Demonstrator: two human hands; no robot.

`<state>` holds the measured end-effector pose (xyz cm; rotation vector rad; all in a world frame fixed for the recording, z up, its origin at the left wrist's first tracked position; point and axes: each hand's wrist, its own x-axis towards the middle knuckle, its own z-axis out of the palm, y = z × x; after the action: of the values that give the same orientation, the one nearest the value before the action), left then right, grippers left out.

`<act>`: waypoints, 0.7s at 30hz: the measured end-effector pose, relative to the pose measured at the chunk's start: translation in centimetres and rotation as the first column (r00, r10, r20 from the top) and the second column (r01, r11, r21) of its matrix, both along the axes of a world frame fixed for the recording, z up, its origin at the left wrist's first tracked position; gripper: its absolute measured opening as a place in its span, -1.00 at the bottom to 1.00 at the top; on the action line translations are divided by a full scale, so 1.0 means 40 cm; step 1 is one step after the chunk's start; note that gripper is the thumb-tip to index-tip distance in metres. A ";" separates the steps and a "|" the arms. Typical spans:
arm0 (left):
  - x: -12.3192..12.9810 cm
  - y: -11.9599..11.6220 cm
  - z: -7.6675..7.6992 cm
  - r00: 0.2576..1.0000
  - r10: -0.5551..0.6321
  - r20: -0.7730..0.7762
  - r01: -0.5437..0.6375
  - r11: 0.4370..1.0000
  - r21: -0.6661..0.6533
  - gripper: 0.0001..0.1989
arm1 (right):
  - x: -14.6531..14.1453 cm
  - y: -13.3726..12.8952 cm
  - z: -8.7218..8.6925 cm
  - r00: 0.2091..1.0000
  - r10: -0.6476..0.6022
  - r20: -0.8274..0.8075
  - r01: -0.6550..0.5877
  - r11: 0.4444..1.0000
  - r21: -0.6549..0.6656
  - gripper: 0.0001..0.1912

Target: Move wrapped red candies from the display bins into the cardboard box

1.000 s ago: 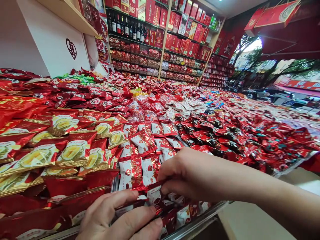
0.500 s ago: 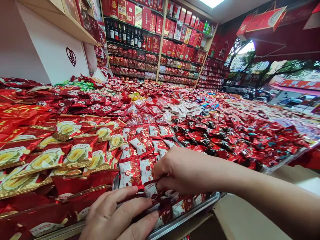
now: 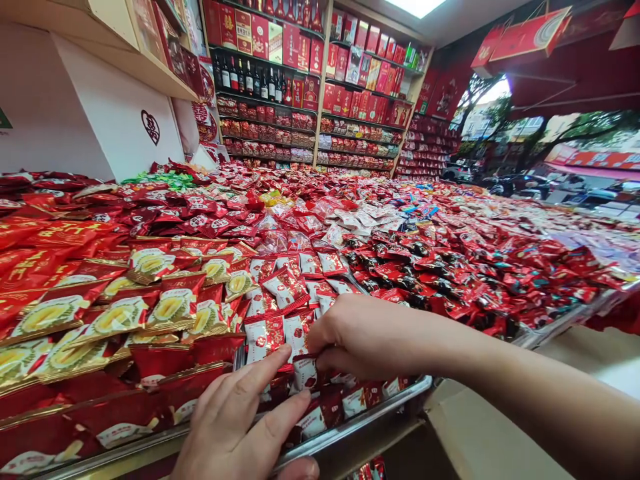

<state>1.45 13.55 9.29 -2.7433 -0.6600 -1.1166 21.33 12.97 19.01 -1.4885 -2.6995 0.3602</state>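
Observation:
Small red-and-white candy packets lie in rows in a metal-edged tray. Over the tray's front left corner is my left hand, its fingers spread, with the fingertips at the packets and nothing gripped. My right hand reaches in from the right, fingers curled down among the packets. One small packet stands between the two hands, touching or close to the right fingertips. What the right fingers pinch is hidden behind the hand.
Durian-printed packets fill the left side. Red and black packets are heaped to the right. A cardboard box sits below the tray's front edge. Shelves of boxes and bottles stand behind.
My left hand has shifted slightly, its index finger now higher and its fingers more spread. The right hand stays nearly in place. The view has shifted a little.

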 end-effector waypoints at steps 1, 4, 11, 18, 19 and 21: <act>-0.001 -0.004 0.005 1.000 0.005 -0.008 -0.005 1.000 -0.011 -0.71 | -0.001 -0.001 0.000 1.000 -0.002 0.004 0.002 1.000 0.003 -0.85; -0.002 -0.010 0.014 1.000 -0.005 -0.017 0.004 1.000 -0.018 -0.69 | -0.005 -0.002 -0.004 1.000 -0.017 0.000 0.017 1.000 -0.020 -0.85; -0.006 -0.015 0.030 0.993 0.009 -0.122 0.001 0.997 0.080 -0.56 | 0.003 -0.015 0.005 0.995 -0.055 -0.088 0.055 0.998 -0.001 -0.80; 0.000 -0.027 0.047 0.996 0.029 -0.088 -0.029 1.000 -0.003 -0.68 | 0.028 0.032 0.039 0.933 -0.216 -0.288 0.278 0.940 0.198 -0.81; 0.001 -0.029 0.049 0.996 0.030 -0.088 -0.032 0.999 -0.017 -0.69 | 0.030 0.047 0.035 0.922 -0.255 -0.293 0.317 0.930 0.188 -0.80; 0.002 -0.035 0.051 0.996 0.028 -0.090 -0.033 0.998 -0.045 -0.70 | 0.029 0.074 0.019 0.908 -0.323 -0.268 0.360 0.928 0.102 -0.74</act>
<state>1.52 12.14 11.34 -2.7926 -0.7222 -0.9787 22.50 15.92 19.76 -1.7027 -2.1705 0.2946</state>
